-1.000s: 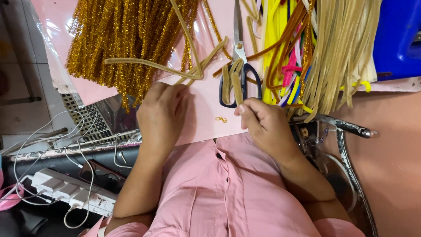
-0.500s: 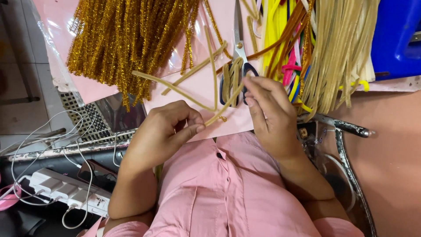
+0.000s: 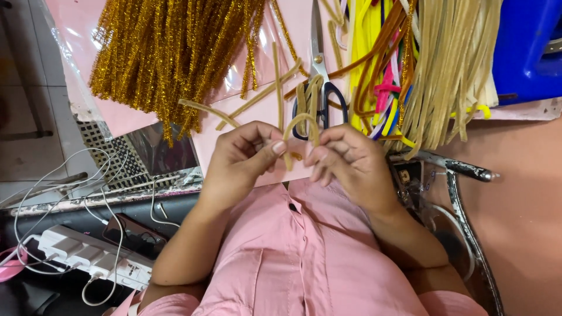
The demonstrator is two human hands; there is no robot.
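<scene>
My left hand (image 3: 240, 158) and my right hand (image 3: 348, 164) meet over my pink shirt, both pinching one tan pipe cleaner (image 3: 300, 124) that is bent into an arch between them. Its two ends run down into my fingers. Just beyond the hands, several loose tan pipe cleaners (image 3: 257, 96) lie on a pink sheet (image 3: 293, 35). Scissors with dark handles (image 3: 320, 79) lie right behind the arch, blades pointing away.
A big bundle of glittery gold pipe cleaners (image 3: 170, 58) lies at the far left. Yellow, orange and pink pipe cleaners (image 3: 383, 76) and a cream bundle (image 3: 451, 70) lie at the right. A blue stool (image 3: 527, 50) stands far right. A white power strip (image 3: 88, 257) with cables sits lower left.
My left hand has come up from my chest to meet the right hand. The straight tan pipe cleaner is now bent into an arch held by both hands.
</scene>
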